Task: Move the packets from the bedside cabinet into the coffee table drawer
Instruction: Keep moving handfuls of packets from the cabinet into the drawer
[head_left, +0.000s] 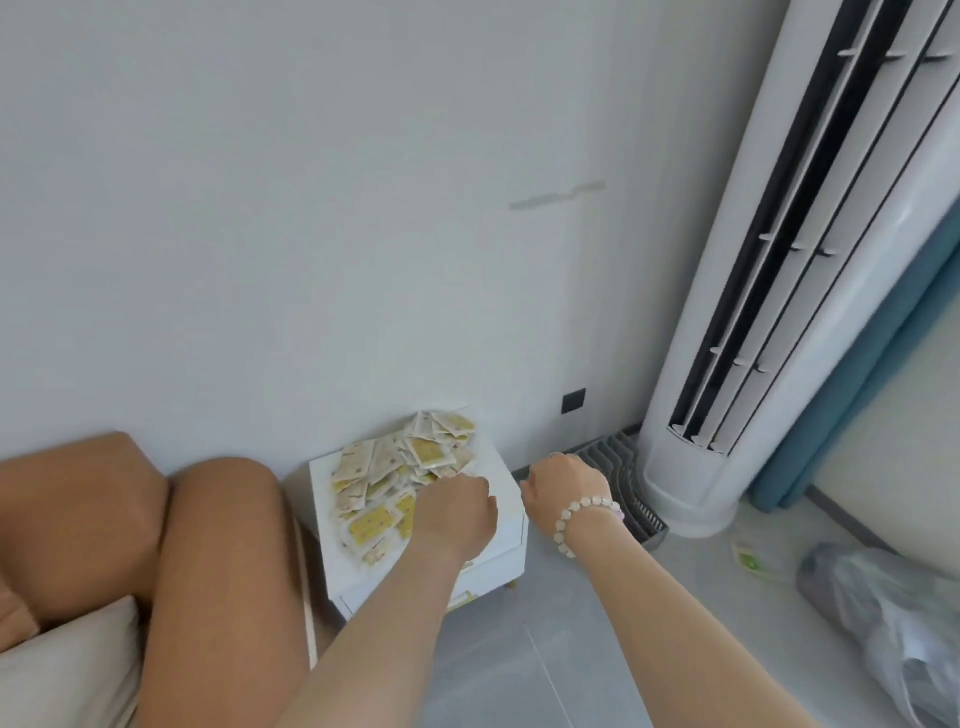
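1. Packets (395, 467): yellow-and-white sachets, heaped loose on top of white bedside cabinet (506, 540), against wall.
2. Left hand (457, 512): knuckles up, fingers curled down at heap's near edge; grasp hidden, cannot tell.
3. Right hand (563, 493): beaded bracelet at wrist, fingers tucked under, just beside cabinet's right edge; contents impossible to tell.
4. Step, as judged: gathering a handful. Next: firm scoop, then carry to coffee table drawer, out of view.

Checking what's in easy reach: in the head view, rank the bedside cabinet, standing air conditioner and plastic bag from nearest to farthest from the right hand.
1. bedside cabinet, just left of the right hand.
2. standing air conditioner, to its right in the corner.
3. plastic bag, on the floor at far right.
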